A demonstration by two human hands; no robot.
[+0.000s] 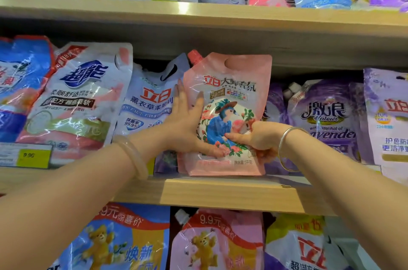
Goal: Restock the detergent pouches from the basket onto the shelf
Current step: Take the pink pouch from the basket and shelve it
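The pink pouch (227, 113) stands upright on the shelf (229, 194), just right of the lavender softener pouch (150, 104). Left hand (187, 124) lies flat and spread against its left side; right hand (254, 137) is clamped on its lower right. It looks glossy, squishy and probably liquid-heavy, so I'd grab low on both sides, not the thin top.

Single head-worn wide-angle view, facing forward and slightly upward into a wooden shelf unit (231, 194) at close range; middle shelf fills centre frame, upper and lower tiers cropped at the edges, both forearms entering from below. No second view.
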